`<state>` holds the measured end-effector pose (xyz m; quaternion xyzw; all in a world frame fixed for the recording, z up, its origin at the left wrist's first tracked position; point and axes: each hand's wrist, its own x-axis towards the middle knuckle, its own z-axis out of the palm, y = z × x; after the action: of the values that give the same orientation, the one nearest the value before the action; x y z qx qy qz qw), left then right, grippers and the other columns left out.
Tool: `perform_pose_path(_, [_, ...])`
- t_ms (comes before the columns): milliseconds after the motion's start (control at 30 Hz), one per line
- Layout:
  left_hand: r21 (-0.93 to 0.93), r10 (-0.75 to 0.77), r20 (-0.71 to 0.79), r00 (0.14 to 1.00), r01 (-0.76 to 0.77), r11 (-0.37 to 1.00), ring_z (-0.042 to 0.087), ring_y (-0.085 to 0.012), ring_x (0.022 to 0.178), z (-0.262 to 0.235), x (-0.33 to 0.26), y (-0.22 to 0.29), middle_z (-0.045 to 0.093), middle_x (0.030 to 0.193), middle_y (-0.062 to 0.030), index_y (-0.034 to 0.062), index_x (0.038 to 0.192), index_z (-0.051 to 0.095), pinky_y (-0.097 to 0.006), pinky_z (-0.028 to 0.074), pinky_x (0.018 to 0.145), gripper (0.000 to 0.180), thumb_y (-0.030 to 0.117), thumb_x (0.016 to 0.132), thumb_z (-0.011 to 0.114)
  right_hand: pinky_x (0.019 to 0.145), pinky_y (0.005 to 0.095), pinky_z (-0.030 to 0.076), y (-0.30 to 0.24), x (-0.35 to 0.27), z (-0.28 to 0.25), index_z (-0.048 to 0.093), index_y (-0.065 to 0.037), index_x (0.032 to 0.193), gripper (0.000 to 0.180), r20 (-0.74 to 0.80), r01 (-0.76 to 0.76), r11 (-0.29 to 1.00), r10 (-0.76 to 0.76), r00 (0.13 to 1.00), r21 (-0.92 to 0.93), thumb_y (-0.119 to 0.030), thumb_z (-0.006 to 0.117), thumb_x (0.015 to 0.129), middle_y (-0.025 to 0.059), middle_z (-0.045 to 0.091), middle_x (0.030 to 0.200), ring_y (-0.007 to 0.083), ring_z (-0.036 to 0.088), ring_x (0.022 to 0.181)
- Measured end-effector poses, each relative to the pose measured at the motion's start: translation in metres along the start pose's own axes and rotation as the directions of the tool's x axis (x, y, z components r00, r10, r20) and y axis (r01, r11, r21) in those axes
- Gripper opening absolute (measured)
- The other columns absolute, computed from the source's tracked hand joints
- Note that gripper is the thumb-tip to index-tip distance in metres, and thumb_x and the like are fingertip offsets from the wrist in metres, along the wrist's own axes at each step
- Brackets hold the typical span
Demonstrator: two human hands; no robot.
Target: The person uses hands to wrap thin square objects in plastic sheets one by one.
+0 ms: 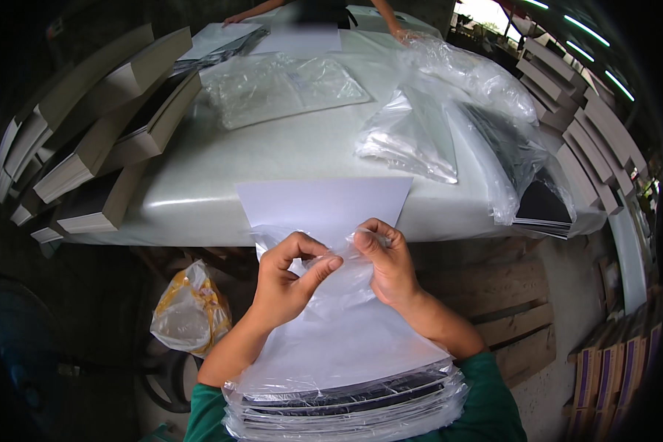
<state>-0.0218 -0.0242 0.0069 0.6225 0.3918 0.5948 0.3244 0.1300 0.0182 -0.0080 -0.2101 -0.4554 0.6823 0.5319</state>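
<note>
My left hand pinches thin clear plastic between thumb and fingers. Facing it, my right hand grips the same plastic bag, its thumb pressed on the film. A white sheet lies beyond my fingers, overlapping the front edge of the table. Whether its near end is inside the bag, I cannot tell. Against my body rests a thick pile of plastic-wrapped flat sheets, white on top with dark edges showing in its layers.
Stacks of thick dark-and-white boards rise at the left. Across the pale-covered table lie clear plastic bags, a folded bundle and black sheets in plastic. A person's hand touches plastic at the far side. A wooden pallet sits below.
</note>
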Motion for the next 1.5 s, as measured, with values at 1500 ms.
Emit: perform_pose_path(1500, [-0.775,-0.215,0.385,0.897,0.441,0.452,0.06,-0.0218,0.065,-0.064,-0.029,-0.019,0.06,0.063,-0.0119,0.0038,0.077,0.061,-0.035,0.049,0.061,0.022,0.026,0.08,0.059,0.065,0.0283,0.045,-0.013,-0.037,-0.066,0.052,-0.005,0.086,0.007,0.454,0.058,0.883,0.182,0.872,-0.466,-0.012,0.052,0.085,0.0049,0.054,0.068,0.0146,0.055,0.066])
